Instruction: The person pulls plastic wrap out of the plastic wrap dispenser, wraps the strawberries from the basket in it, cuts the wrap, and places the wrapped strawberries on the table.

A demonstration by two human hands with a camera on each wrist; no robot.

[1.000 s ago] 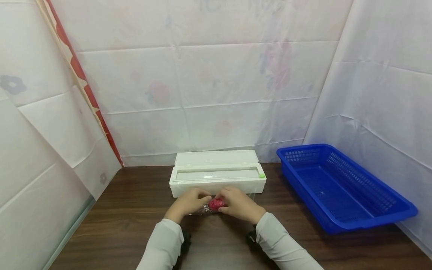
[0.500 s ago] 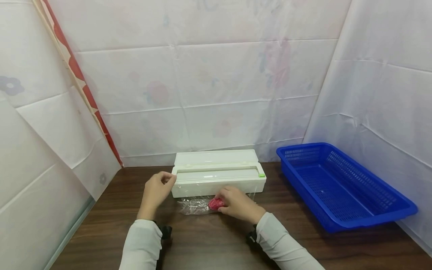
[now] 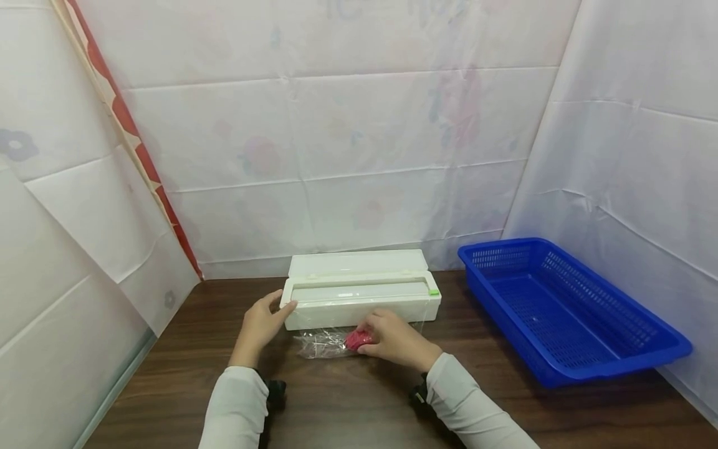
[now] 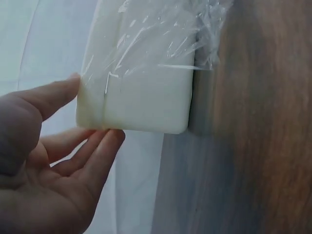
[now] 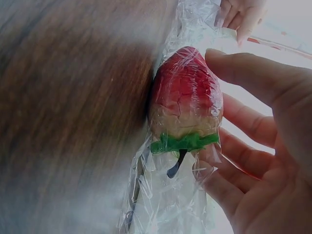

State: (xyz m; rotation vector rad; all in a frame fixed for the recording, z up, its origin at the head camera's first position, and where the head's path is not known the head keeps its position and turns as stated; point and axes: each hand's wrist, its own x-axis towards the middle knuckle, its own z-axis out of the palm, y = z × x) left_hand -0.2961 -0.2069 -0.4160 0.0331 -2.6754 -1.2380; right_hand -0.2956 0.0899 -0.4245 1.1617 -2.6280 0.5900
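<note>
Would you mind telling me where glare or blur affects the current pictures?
Head view: fairly even light, small glints on the plastic wrap; left wrist view: streaks of glare over the white box, table grain blurred; right wrist view: upper right blown out to white, table grain smeared, bright reflections over the red fruit.

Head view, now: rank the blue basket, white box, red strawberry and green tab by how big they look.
Largest to smallest:
1. Blue basket
2. White box, lid included
3. Red strawberry, partly covered by the right hand
4. Green tab
</note>
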